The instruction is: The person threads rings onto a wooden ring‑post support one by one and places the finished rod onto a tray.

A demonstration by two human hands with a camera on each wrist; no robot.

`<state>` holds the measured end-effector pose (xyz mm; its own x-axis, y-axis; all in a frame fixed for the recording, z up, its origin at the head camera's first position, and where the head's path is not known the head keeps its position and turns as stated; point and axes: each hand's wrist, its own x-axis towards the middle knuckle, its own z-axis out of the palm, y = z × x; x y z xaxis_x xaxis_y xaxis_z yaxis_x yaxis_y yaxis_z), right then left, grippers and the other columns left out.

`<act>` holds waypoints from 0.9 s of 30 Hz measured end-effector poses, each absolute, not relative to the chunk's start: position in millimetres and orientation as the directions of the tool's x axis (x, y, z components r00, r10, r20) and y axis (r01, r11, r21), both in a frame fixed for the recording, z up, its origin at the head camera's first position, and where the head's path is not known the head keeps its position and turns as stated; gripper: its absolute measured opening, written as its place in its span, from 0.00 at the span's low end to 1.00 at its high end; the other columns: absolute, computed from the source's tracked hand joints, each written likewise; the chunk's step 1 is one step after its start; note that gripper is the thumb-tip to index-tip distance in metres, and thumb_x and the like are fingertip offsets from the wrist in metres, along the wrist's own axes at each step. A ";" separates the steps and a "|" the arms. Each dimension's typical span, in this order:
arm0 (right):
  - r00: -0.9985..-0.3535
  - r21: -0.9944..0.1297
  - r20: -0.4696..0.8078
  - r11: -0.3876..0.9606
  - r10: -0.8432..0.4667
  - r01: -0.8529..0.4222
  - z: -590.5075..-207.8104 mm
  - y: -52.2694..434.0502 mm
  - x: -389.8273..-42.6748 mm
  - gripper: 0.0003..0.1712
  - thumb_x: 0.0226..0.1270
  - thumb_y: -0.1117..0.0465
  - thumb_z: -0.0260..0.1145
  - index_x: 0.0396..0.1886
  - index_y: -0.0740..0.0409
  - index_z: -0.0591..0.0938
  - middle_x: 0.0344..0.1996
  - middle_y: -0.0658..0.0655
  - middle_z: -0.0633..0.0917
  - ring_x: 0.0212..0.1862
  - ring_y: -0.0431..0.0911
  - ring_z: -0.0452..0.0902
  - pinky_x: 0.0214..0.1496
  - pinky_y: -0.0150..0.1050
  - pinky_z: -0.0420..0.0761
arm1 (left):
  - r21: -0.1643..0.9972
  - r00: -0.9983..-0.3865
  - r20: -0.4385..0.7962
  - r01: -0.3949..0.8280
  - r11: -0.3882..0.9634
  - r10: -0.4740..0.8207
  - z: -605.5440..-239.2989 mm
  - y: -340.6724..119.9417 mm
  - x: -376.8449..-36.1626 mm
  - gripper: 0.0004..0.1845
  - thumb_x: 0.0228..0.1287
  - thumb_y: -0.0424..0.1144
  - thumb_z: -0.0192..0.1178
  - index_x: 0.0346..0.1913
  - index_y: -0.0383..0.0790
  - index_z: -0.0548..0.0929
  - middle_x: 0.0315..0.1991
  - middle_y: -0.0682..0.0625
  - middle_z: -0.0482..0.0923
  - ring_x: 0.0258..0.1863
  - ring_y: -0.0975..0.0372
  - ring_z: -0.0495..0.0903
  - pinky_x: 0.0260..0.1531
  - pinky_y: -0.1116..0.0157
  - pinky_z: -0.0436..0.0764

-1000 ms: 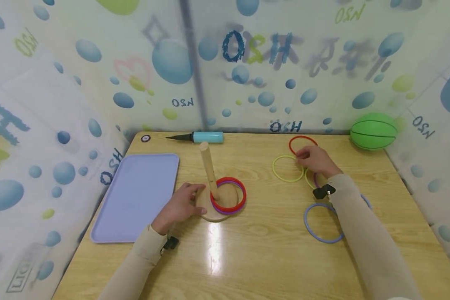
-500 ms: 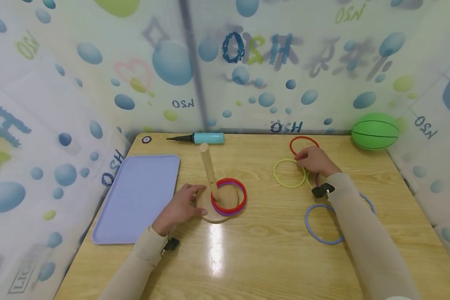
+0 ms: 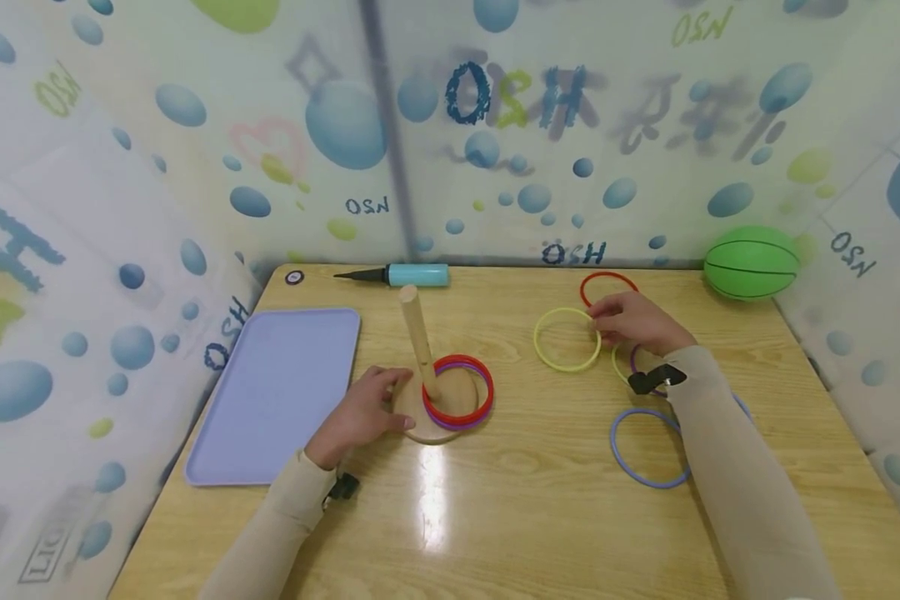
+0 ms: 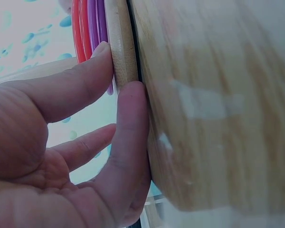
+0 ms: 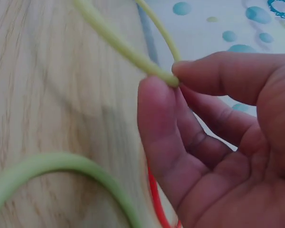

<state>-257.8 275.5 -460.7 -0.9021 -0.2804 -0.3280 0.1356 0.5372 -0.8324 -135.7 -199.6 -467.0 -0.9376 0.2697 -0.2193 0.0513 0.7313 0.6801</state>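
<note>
A wooden peg (image 3: pixel 416 333) rises from a round base (image 3: pixel 412 428) left of the table's middle. Red rings (image 3: pixel 491 393) and purple rings (image 4: pixel 100 23) are stacked around the peg, lying off-centre on the base. My left hand (image 3: pixel 362 414) grips the base's left edge, thumb and fingers touching its rim in the left wrist view. At the right, my right hand (image 3: pixel 637 323) pinches a yellow ring (image 3: pixel 536 343) between thumb and forefinger. The right wrist view has this ring raised off the wood, above a second yellow-green ring (image 5: pixel 61 161).
Near my right arm lie a red ring (image 3: pixel 605 274), a purple ring (image 3: pixel 633 358) and blue rings (image 3: pixel 613 446), partly hidden. A lilac tray (image 3: pixel 285 392) sits at left. A blue hand pump (image 3: pixel 417 275) and a green ball (image 3: pixel 751 263) stand along the back edge.
The yellow ring in my right hand has lifted and shifted slightly left. The right wrist has turned a little. My left hand keeps its place on the base.
</note>
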 end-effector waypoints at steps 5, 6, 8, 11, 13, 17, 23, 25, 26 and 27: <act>-0.897 -0.847 -0.319 0.516 -0.307 0.125 -452.3 272.3 -253.7 0.25 0.77 0.59 0.68 0.65 0.71 0.78 0.56 0.70 0.84 0.40 0.41 0.87 0.47 0.40 0.91 | 0.674 -0.937 -0.220 0.055 0.736 0.271 -468.1 -199.5 -137.3 0.42 0.58 0.38 0.81 0.76 0.41 0.75 0.61 0.39 0.74 0.57 0.47 0.80 0.55 0.50 0.82; -0.896 -0.852 -0.315 0.510 -0.312 0.121 -450.5 271.3 -253.1 0.25 0.77 0.59 0.68 0.65 0.72 0.78 0.55 0.70 0.84 0.40 0.41 0.88 0.48 0.41 0.91 | 0.675 -0.937 -0.221 0.053 0.736 0.271 -468.2 -199.5 -137.5 0.42 0.58 0.38 0.81 0.75 0.40 0.75 0.61 0.39 0.74 0.57 0.47 0.80 0.55 0.50 0.82; -0.897 -0.863 -0.303 0.492 -0.322 0.115 -446.1 269.0 -251.3 0.26 0.77 0.59 0.69 0.65 0.72 0.78 0.54 0.70 0.85 0.39 0.41 0.88 0.48 0.43 0.91 | 0.677 -0.937 -0.223 0.050 0.735 0.270 -468.5 -199.7 -137.9 0.42 0.58 0.37 0.81 0.76 0.41 0.75 0.61 0.39 0.74 0.57 0.47 0.80 0.55 0.50 0.82; -0.896 -0.884 -0.297 0.451 -0.331 0.126 -437.4 264.3 -247.5 0.26 0.77 0.60 0.69 0.65 0.74 0.77 0.51 0.67 0.86 0.38 0.41 0.89 0.48 0.44 0.91 | 0.682 -0.936 -0.225 0.046 0.730 0.269 -469.0 -200.1 -138.0 0.42 0.57 0.37 0.81 0.76 0.41 0.75 0.61 0.39 0.74 0.57 0.46 0.80 0.56 0.50 0.82; -0.894 -0.897 -0.291 0.423 -0.340 0.131 -431.7 261.1 -244.6 0.26 0.77 0.61 0.68 0.66 0.74 0.75 0.49 0.63 0.87 0.39 0.42 0.89 0.47 0.43 0.91 | 0.685 -0.936 -0.225 0.045 0.727 0.270 -469.0 -200.5 -137.8 0.43 0.58 0.37 0.81 0.76 0.41 0.74 0.61 0.39 0.74 0.57 0.46 0.80 0.56 0.50 0.82; -0.894 -0.919 -0.259 0.379 -0.366 0.111 -420.2 254.2 -237.7 0.25 0.77 0.62 0.69 0.64 0.74 0.75 0.45 0.59 0.87 0.39 0.44 0.89 0.44 0.40 0.91 | 0.691 -0.935 -0.229 0.040 0.722 0.271 -468.1 -200.3 -137.0 0.42 0.58 0.37 0.80 0.76 0.40 0.74 0.61 0.39 0.74 0.58 0.46 0.80 0.56 0.50 0.82; -0.900 -0.933 -0.172 0.359 -0.400 0.019 -402.7 243.9 -226.2 0.21 0.75 0.59 0.72 0.59 0.66 0.79 0.44 0.57 0.86 0.39 0.44 0.90 0.44 0.43 0.92 | 0.691 -0.933 -0.227 0.048 0.722 0.280 -466.8 -199.7 -136.2 0.42 0.58 0.37 0.80 0.75 0.39 0.75 0.61 0.37 0.74 0.57 0.45 0.81 0.56 0.49 0.83; -0.898 -0.936 -0.150 0.351 -0.413 -0.005 -396.8 240.2 -222.4 0.22 0.75 0.57 0.72 0.61 0.64 0.79 0.46 0.58 0.85 0.40 0.45 0.89 0.45 0.44 0.92 | 0.694 -0.933 -0.232 0.041 0.719 0.276 -466.3 -199.5 -136.1 0.42 0.58 0.37 0.81 0.75 0.40 0.75 0.61 0.38 0.73 0.57 0.45 0.81 0.56 0.49 0.83; -0.897 -0.937 -0.141 0.349 -0.418 -0.015 -393.7 238.3 -220.3 0.22 0.75 0.57 0.72 0.62 0.62 0.79 0.47 0.58 0.85 0.41 0.45 0.89 0.46 0.44 0.91 | 0.693 -0.933 -0.232 0.041 0.719 0.277 -466.1 -199.6 -136.0 0.42 0.58 0.37 0.81 0.75 0.40 0.75 0.62 0.38 0.73 0.57 0.45 0.81 0.56 0.49 0.83; -0.896 -0.939 -0.133 0.344 -0.424 -0.023 -390.8 236.2 -218.2 0.23 0.75 0.56 0.71 0.63 0.62 0.79 0.48 0.58 0.84 0.41 0.45 0.89 0.46 0.45 0.91 | 0.694 -0.933 -0.232 0.041 0.719 0.276 -466.1 -199.8 -136.1 0.42 0.58 0.37 0.81 0.75 0.40 0.75 0.62 0.38 0.73 0.57 0.45 0.80 0.56 0.49 0.83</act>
